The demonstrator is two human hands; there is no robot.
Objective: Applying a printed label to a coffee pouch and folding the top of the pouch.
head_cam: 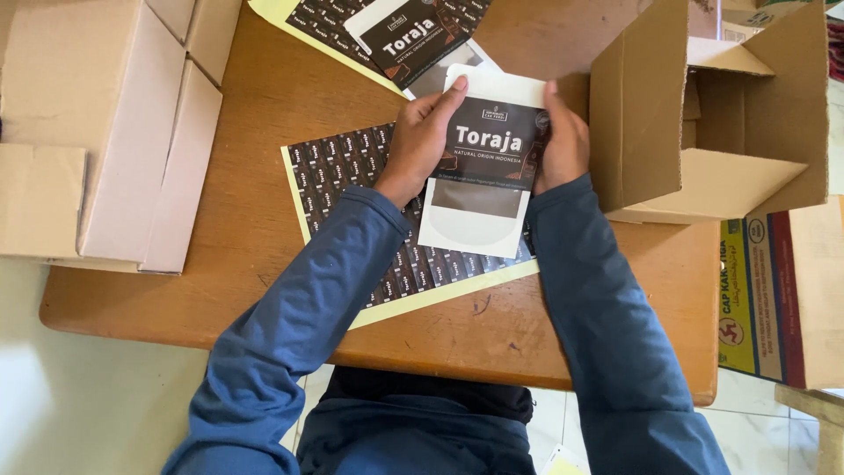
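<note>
Pouch (482, 167) lies over sticker sheet (352, 167) on table (264, 88), between two boxes.

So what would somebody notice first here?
Probably the white pouch with its dark label, held in the middle by the left hand and right hand. Under it lies a sheet of small dark stickers; an open cardboard box stands at the right.

**What the view keeps back**

The white pouch (479, 176) covers the middle of the sticker sheet (352, 176), and its small print is too fine to tell. The right hand (563, 145) hides the pouch's right edge — its fingers lie behind. The open box (703, 105) is cut by the top edge; its floor stays unseen. The closed cartons (97, 123) run off the left — so does the second pouch (413, 35) at the top.
</note>
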